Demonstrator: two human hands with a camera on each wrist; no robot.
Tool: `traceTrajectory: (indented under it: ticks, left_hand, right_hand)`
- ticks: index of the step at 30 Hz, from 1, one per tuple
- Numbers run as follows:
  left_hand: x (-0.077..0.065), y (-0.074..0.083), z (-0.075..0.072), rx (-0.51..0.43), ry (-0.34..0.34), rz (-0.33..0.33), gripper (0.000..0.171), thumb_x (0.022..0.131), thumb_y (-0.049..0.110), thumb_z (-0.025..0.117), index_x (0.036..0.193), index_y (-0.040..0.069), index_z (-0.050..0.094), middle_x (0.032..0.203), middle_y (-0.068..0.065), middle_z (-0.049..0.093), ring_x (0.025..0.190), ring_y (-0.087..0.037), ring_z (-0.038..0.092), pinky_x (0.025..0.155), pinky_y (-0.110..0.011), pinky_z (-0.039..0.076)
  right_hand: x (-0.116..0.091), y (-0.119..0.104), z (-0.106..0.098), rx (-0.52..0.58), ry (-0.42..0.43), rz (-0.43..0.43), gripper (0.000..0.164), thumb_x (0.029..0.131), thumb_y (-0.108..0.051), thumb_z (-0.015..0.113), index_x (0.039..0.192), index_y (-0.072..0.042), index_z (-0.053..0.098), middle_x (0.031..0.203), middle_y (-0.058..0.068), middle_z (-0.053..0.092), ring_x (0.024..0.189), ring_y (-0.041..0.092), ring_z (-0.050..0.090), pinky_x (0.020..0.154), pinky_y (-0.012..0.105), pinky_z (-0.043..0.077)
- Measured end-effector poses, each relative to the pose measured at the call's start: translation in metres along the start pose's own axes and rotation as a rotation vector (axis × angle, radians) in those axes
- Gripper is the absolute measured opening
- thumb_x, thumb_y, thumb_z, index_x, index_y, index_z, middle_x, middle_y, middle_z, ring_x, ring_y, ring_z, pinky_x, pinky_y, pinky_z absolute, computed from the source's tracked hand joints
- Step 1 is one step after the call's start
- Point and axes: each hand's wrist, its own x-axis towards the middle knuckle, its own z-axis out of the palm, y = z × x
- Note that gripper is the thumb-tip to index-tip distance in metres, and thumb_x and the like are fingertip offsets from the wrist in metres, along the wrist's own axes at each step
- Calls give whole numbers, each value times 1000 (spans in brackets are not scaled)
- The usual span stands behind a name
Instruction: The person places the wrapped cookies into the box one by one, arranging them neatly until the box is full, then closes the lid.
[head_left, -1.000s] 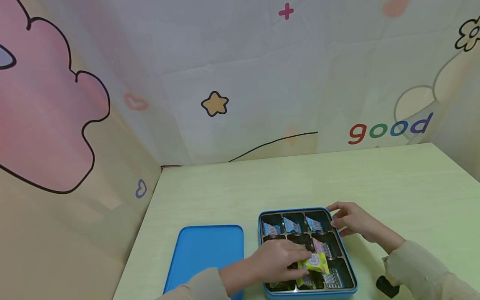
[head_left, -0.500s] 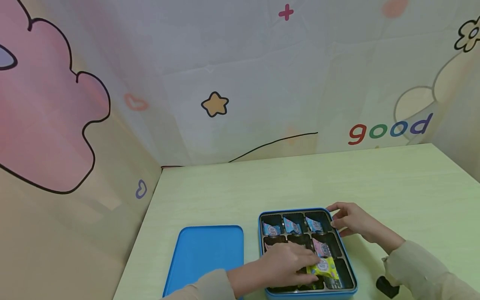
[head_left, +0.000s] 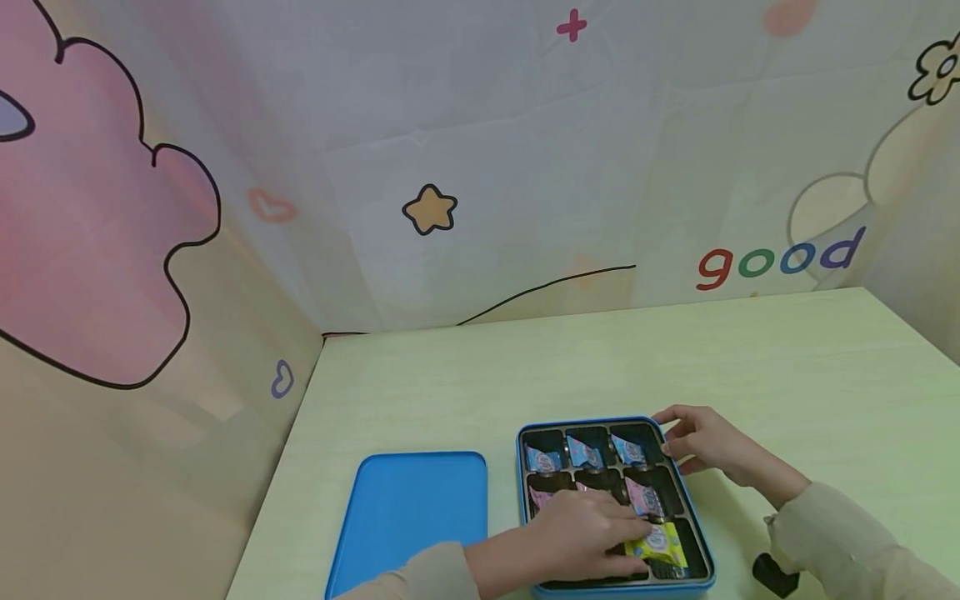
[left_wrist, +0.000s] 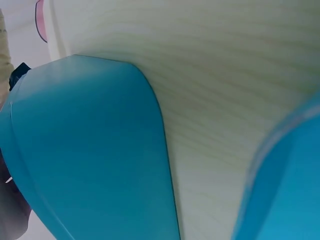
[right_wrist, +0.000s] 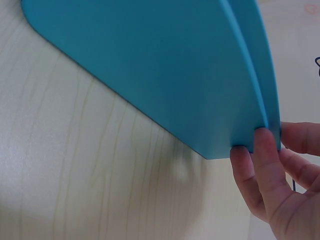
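My left hand [head_left: 577, 533] pinches a yellow wrapped candy packet [head_left: 660, 544] at the front right compartment of a blue box [head_left: 626, 591]. Its thumb and fingers lie at the packet's left end. The box has a dark tray in rows of compartments, with blue packets [head_left: 585, 451] in the back row and pink packets [head_left: 643, 497] in the middle row. Most of the front row is hidden under the left hand. My right hand [head_left: 716, 442] grips the box's far right corner; in the right wrist view its fingertips [right_wrist: 266, 142] press the wall and rim.
A flat blue lid [head_left: 420, 500] lies left of the box on the pale wooden table [head_left: 465, 383]. A printed cloth wall [head_left: 510, 167] closes off the back and left. A black piece [head_left: 775, 575] sits at the right sleeve.
My left hand has moved right and slightly toward the front with the yellow packet, which is now over the front right compartment. The right hand has stayed at the box corner.
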Motion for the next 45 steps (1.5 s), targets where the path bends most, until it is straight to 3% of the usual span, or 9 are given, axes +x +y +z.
traceTrajectory:
  ticks: [11,25,38,45]
  left_hand:
    - [8,7,5,59,8,37,37,86,49,47,112,27,61,107,17,62,95,3,54,86,-5,37]
    - [14,8,15,145,76,68,40,84,55,45,109,29,62,107,18,62,90,4,53,78,-5,38]
    - [13,6,18,119,74,66,42,84,54,45,112,27,61,112,16,60,92,3,52,80,-6,38]
    - [10,5,15,113,54,76,42,85,52,45,115,27,60,115,16,58,103,2,51,90,-7,35]
  right_hand:
    - [0,0,0,3,-1,1,43,83,-3,52,123,8,39,89,13,51,73,18,54,64,36,53]
    - [-2,-2,0,15,-12,7,44,83,-4,53,123,8,39,90,13,52,74,17,55,63,36,53]
    - [-1,-1,-1,16,-12,7,44,83,-4,53,123,8,39,92,15,51,75,17,55,64,37,53]
    - [-1,-1,-2,14,-16,8,45,83,-3,53,123,8,38,92,14,51,74,17,55,64,37,53]
